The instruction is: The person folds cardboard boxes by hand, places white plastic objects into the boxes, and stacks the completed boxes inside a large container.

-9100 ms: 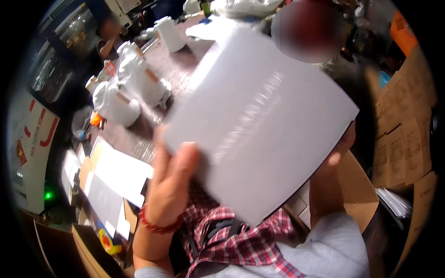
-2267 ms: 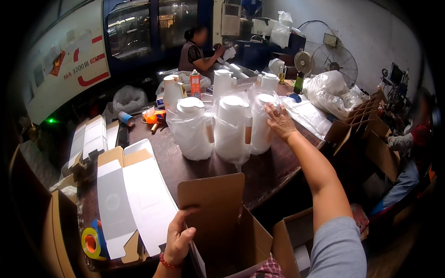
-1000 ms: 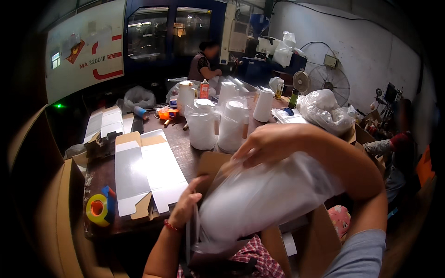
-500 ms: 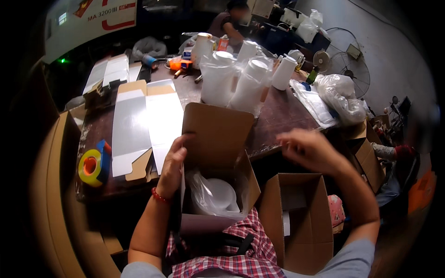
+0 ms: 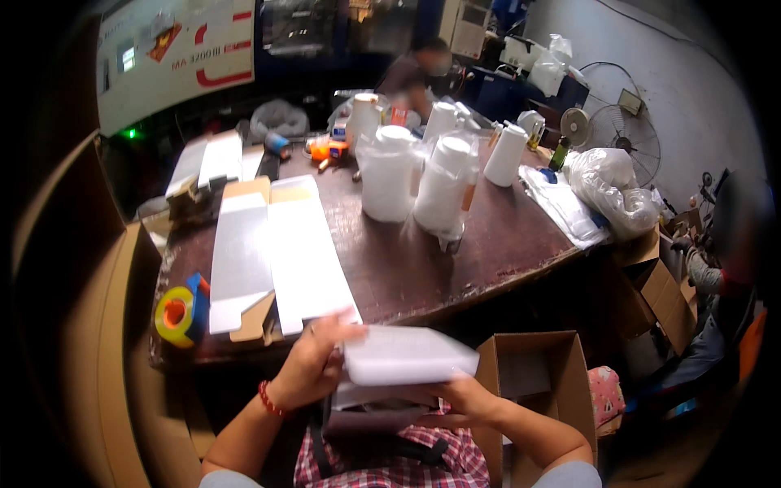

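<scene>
Carton: the white carton (image 5: 411, 354) is held off the counter (image 5: 496, 260), beyond its near edge and above the person's checked apron (image 5: 460, 465). Its lid lies tilted over the mouth, front edge raised above the front wall. Whether the base rests on the lap cannot be determined.

Left hand (image 5: 316, 358): fingers curled and clamped on the upper left edge of the carton. Right hand (image 5: 468, 397): fingers against the lid's front right edge; blur hides whether they pinch it. With no counter beneath, the opposed contact presumably steadies the carton from both sides.

Counter layout: two bagged jugs, a left jug (image 5: 387, 183) and a right jug (image 5: 443, 191), stand upright beyond the near edge, apparently kept within arm's reach. Flat carton blanks (image 5: 236, 260) lie toward the left edge, tabs toward the near edge. The tape dispenser (image 5: 177, 315) sits at the near left corner, likely to stay accessible. An open corrugated box (image 5: 572, 390) stands just beyond the near edge, beside the right forearm.
</scene>
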The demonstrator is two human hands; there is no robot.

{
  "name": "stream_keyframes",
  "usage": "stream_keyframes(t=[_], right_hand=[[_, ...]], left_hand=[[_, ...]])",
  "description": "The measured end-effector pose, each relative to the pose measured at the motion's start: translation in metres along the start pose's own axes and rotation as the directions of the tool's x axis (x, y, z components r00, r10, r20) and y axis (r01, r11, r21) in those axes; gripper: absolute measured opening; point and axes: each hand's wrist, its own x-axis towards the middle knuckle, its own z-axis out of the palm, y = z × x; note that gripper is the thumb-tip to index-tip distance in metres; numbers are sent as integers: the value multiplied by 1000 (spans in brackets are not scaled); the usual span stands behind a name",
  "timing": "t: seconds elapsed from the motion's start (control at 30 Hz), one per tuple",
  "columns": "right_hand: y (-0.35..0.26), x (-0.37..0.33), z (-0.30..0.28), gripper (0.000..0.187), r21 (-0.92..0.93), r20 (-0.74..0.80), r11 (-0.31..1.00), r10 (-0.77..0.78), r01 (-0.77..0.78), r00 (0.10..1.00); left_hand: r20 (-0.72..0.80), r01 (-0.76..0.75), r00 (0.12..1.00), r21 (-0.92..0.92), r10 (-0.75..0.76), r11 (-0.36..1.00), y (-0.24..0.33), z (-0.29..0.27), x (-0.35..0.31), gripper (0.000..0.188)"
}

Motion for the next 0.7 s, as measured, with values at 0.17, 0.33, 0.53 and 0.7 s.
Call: stream_keyframes(t=[0.17, 0.33, 0.53, 0.7], right_hand=[[35, -33, -1, 17, 843, -248, 533, 259, 76, 933], [0, -15, 7, 45, 202, -373, 973, -31, 114, 927], [9, -8, 38, 49, -37, -386, 994, -105, 99, 916], [12, -3, 33, 46, -313, -438, 946, -220, 82, 872]], left_hand=[[193, 8, 981, -24, -3, 1000, 17, -23, -11, 23], [390, -42, 915, 345, -103, 938, 51, -28, -2, 72], [351, -114, 933, 491, -76, 864, 52, -13, -4, 72], [275, -141, 961, 564, -24, 813, 48, -12, -7, 66]])
